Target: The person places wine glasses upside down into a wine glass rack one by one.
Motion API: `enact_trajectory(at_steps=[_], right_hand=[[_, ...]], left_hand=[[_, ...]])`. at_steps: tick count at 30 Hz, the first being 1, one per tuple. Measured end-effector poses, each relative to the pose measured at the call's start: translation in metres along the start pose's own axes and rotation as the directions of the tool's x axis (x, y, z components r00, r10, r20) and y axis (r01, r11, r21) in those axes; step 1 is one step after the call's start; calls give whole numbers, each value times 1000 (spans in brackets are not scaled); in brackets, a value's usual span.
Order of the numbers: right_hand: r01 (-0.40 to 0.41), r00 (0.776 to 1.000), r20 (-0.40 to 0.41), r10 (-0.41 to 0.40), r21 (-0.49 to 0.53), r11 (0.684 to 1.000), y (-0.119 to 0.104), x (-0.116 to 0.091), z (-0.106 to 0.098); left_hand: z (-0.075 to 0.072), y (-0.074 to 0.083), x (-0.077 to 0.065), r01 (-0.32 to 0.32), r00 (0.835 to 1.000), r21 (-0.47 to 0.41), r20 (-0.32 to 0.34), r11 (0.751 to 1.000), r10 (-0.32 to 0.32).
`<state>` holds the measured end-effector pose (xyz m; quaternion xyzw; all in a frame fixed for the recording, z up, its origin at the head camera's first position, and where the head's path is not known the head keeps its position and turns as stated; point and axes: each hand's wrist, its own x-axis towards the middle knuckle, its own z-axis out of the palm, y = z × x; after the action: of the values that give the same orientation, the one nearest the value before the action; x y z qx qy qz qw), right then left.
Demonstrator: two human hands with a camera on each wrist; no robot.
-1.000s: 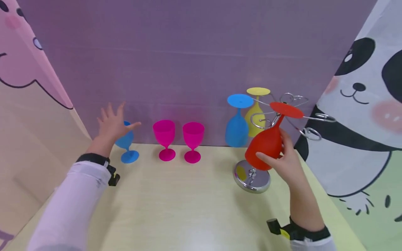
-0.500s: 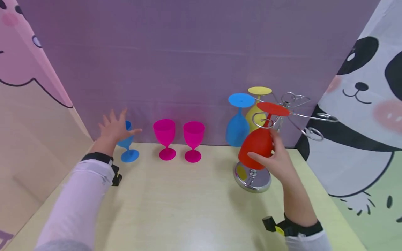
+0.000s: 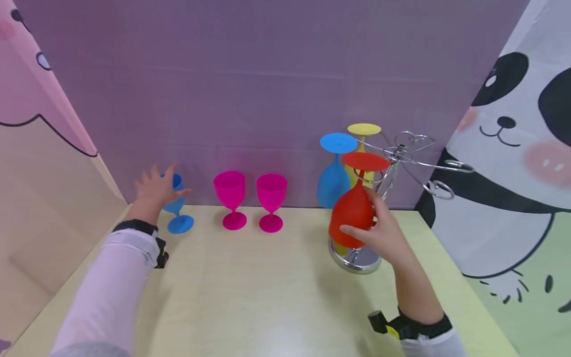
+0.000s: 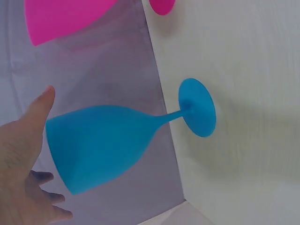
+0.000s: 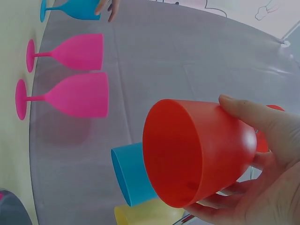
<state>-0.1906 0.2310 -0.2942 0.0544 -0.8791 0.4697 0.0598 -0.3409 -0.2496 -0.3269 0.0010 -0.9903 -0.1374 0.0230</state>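
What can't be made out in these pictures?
Yellow goblet: head view, bowl mostly hidden by the red goblet and the upturned blue goblet.
Standing blue goblet: head view, bowl partly behind the left hand.
Red goblet's foot: right wrist view, mostly behind the right hand.
Pink goblet: left wrist view, cut off by the top edge.

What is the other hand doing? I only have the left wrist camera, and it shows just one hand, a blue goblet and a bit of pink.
Observer: The right hand holds a red goblet upside down, its foot on top.
Visitor: Oh! Are any more upside down like that?
Observer: Yes, a second blue goblet and a yellow goblet, both feet up at a metal rack.
Visitor: And is there only one pink?
Observer: No, two pink goblets stand upright side by side on the table.
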Motion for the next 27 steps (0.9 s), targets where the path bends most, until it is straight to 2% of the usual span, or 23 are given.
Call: enact_trajectory(at_steps=[8,18,27], right_hand=[[15,1000,11,-15,6,1000,-4,-7,2],[3,1000,-4,-3,9,1000,3,-17,1],[-3,1000,-22,3,-1,1000,7,-19,-2]], left_hand=[[6,-7,0,-27,999,64,34,998,25],[8,-7,4,-69,995,112,76,991,61],[8,-6,5,-62,993,116,102,991,51]])
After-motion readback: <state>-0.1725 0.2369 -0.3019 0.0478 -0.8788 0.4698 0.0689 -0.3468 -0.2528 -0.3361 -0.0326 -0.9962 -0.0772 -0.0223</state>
